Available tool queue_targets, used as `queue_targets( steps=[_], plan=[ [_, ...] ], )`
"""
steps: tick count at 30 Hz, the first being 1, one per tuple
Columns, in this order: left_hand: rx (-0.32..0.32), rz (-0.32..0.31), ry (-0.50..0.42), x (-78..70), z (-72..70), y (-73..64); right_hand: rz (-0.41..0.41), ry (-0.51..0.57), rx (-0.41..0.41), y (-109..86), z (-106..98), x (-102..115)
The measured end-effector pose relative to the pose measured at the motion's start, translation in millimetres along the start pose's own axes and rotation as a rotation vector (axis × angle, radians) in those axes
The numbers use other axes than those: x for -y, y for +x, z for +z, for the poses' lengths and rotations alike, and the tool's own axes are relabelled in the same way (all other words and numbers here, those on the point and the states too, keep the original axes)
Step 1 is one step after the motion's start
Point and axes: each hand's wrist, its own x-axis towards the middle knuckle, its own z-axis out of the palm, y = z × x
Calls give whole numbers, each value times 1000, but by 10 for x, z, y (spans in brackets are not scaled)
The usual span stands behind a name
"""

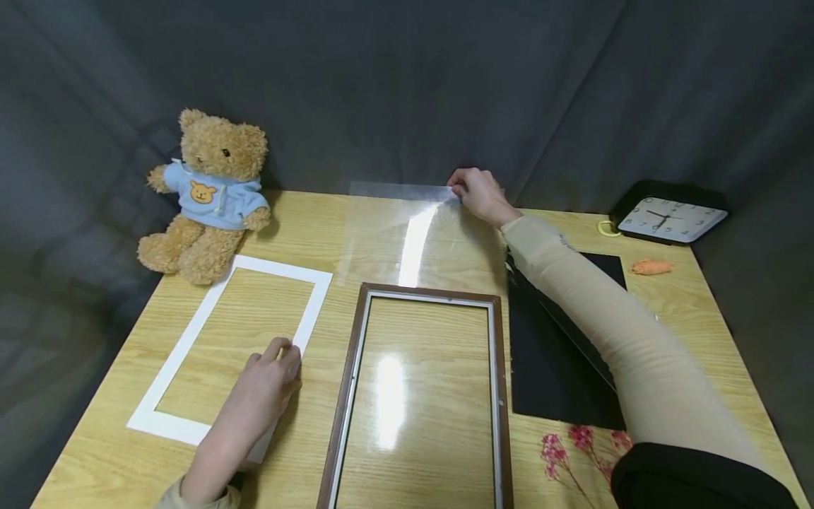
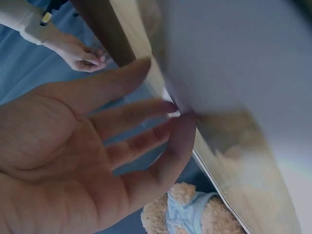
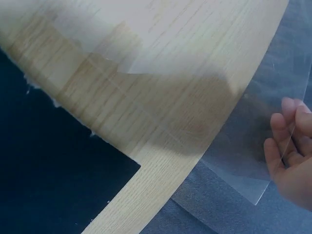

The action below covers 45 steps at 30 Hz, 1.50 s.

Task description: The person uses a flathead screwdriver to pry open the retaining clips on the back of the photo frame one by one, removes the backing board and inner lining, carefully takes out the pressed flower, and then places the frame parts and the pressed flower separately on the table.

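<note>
My right hand (image 1: 480,194) pinches the far right corner of a clear plastic sheet (image 1: 375,226), between thumb and fingers. In the right wrist view, the sheet (image 3: 234,170) extends past the table edge at the fingertips. My left hand (image 1: 257,392) is at the right side of a white rectangular mat (image 1: 184,332) with a cut-out centre. In the left wrist view, loosely bent fingers (image 2: 183,141) touch an edge, and the thumb stands apart from them. Between the hands lies a brown picture frame (image 1: 504,396), its near end out of view.
A teddy bear (image 1: 213,191) in a blue top sits at the back left. Black boards (image 1: 553,375) lie under the right forearm, with pink flowers (image 1: 555,452) nearer. A clock (image 1: 668,215) and a small orange item (image 1: 653,267) are at the right.
</note>
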Motion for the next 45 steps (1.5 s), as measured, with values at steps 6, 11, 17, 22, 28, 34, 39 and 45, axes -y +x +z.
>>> queue_targets(
  steps=[6, 11, 17, 22, 28, 34, 39, 45],
  plan=[
    [-59, 32, -203, -304, 6, -3, -6, 1, 7, -3, -15, 10],
    [74, 23, -321, -515, 52, 46, 10, -4, 17, -10, -6, -1],
    [153, -11, -297, -549, 89, 63, -6, -17, 63, -7, 35, -9],
    [161, -9, -291, -543, 83, 27, -13, -32, 120, -15, 54, -17],
    [164, -26, -304, -565, 86, -35, -38, -48, 194, -4, 145, -61],
    [185, -47, -311, -590, 80, -83, -95, -88, 227, -19, 233, -120],
    [179, -40, -302, -601, 76, -108, -80, -111, 246, -46, 271, -115],
    [186, -59, -306, -614, 67, -125, -85, -127, 249, -78, 316, -115]
  ],
)
